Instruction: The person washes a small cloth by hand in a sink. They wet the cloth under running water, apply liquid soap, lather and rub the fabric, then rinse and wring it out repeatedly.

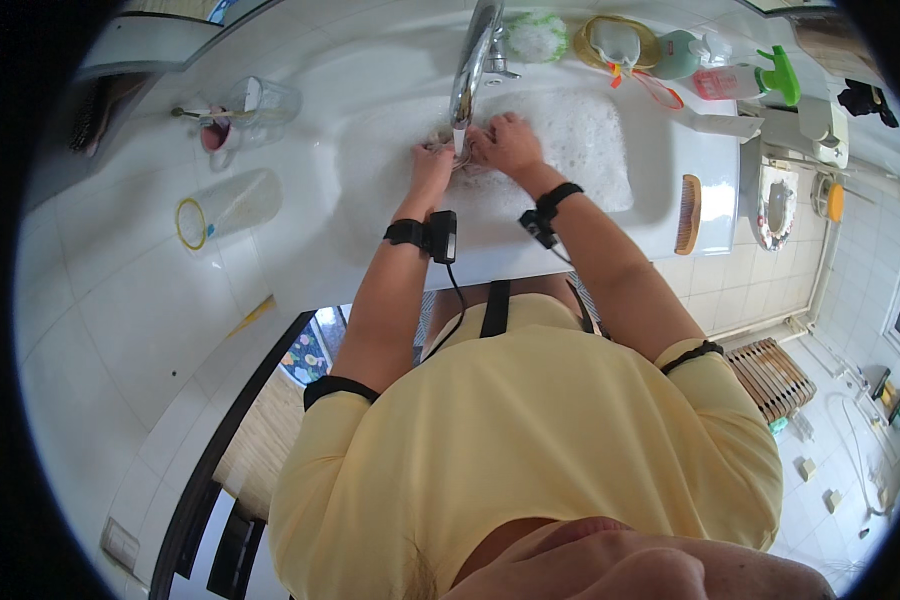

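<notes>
Water runs from a chrome faucet (pixel 471 75) into a white sink (pixel 375 240) that holds suds (pixel 589 150). Under the stream, a small wet item, perhaps cloth (pixel 461 159), lies between my two hands; its kind cannot be made out. My left hand (pixel 433 161) grips its left side with curled fingers. My right hand (pixel 506 142) rests on its right side, fingers bent over it. Both wrists wear black straps with small devices.
Behind the basin stand a green-white mesh scrubber (pixel 538 37), a wicker basket (pixel 583 45), a pump bottle (pixel 675 55) and a spray bottle (pixel 727 81). A wooden comb (pixel 688 214) lies on the right rim. Cups and a clear tumbler (pixel 232 208) are at left.
</notes>
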Available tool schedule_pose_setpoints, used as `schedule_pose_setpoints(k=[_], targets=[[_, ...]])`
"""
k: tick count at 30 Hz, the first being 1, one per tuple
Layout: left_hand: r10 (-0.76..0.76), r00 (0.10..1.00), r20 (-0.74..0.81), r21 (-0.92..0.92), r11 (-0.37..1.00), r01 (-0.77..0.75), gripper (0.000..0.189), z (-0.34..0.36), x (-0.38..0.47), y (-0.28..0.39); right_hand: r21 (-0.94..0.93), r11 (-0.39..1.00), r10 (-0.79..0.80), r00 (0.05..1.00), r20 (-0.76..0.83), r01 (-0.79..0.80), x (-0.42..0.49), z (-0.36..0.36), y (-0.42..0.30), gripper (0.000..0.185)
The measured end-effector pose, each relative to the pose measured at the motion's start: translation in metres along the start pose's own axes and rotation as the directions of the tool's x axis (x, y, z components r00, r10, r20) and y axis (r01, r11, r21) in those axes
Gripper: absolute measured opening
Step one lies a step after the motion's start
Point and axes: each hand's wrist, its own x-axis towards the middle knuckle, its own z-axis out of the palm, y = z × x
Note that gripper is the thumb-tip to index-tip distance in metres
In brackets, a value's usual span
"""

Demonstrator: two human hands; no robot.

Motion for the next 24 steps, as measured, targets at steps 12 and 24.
schedule_pose_setpoints(k=[12,24], targets=[[0.249,0.945,0.212,0.761,0.565,-0.319,0.066,-0.055,-0.021,0.01,-0.54,0.829,-0.041,0.977,0.208,0.15,0.001,-0.007,0.031,0.036],[0.451,0.841,0.3,0.663,0.535,-0.524,0.047,-0.076,0.0,-0.01,-0.434,0.869,-0.121,0.951,0.285,0.24,-0.014,-0.032,0.059,0.026]])
